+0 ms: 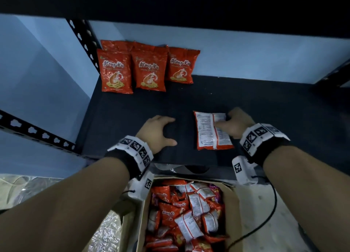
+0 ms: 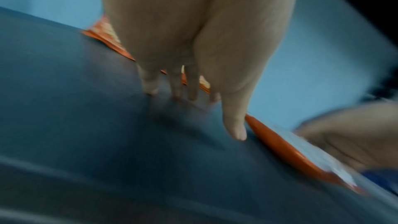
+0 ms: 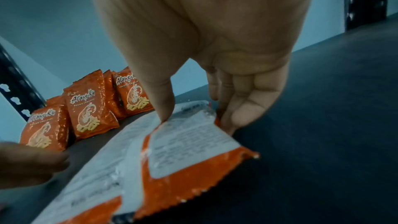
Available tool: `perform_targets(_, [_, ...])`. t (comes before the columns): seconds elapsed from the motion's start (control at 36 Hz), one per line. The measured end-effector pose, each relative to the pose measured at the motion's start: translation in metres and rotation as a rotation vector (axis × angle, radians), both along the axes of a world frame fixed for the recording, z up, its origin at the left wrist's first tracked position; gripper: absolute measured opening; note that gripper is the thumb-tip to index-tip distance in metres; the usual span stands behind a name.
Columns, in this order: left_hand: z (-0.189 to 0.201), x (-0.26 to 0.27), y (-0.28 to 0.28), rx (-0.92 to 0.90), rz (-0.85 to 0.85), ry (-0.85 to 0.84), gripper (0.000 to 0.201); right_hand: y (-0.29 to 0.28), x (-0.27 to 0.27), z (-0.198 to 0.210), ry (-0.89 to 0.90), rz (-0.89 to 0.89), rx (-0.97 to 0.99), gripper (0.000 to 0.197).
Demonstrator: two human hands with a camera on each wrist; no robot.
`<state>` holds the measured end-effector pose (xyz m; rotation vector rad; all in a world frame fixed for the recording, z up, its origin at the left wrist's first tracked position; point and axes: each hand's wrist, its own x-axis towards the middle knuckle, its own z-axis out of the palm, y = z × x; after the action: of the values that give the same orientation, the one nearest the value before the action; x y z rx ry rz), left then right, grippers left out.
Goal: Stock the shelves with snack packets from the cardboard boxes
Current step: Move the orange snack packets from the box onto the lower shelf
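Note:
An orange snack packet [image 1: 213, 131] [image 3: 183, 151] lies on the dark shelf [image 1: 265, 104] with its white printed back up. My right hand [image 1: 223, 121] [image 3: 197, 120] pinches its far right edge, thumb on top and fingers curled under. My left hand [image 1: 170, 131] [image 2: 193, 91] holds nothing; its spread fingertips touch the shelf just left of the packet. Several matching packets [image 1: 132, 70] [image 3: 90, 108] stand upright in rows at the shelf's back left corner. The cardboard box [image 1: 233, 204] below the shelf edge holds several more packets.
A perforated black upright [image 1: 83, 41] stands at the back left and a slotted rail [image 1: 37, 134] runs along the left side. The underside of the upper shelf [image 1: 170, 2] hangs overhead. A black cable [image 1: 272, 204] trails from my right wrist.

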<state>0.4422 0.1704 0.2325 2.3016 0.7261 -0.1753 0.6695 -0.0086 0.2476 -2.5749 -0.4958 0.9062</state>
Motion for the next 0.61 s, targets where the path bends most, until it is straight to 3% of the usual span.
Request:
perform_targets(0.19, [-0.004, 0.020, -0.056, -0.091, -0.077, -0.070, 0.092, -0.027, -0.013, -0.016, 0.040, -0.075, 0.298, 0.029])
perform_targets(0.28, [-0.005, 0.020, -0.065, -0.147, -0.050, -0.147, 0.081, -0.037, -0.018, -0.015, 0.125, -0.068, 0.405, 0.008])
perform_targets(0.42, [0.004, 0.022, -0.068, -0.145, 0.082, -0.336, 0.030, -0.052, -0.022, 0.009, 0.386, -0.197, 0.593, 0.031])
perform_targets(0.53, [0.020, 0.031, -0.062, -0.126, 0.172, -0.419, 0.012, -0.063, -0.016, 0.025, 0.492, -0.107, 0.613, 0.048])
perform_targets(0.61, [0.035, 0.037, -0.058, -0.084, 0.175, -0.460, 0.008, -0.067, -0.010, 0.028, 0.421, 0.036, 0.555, 0.047])
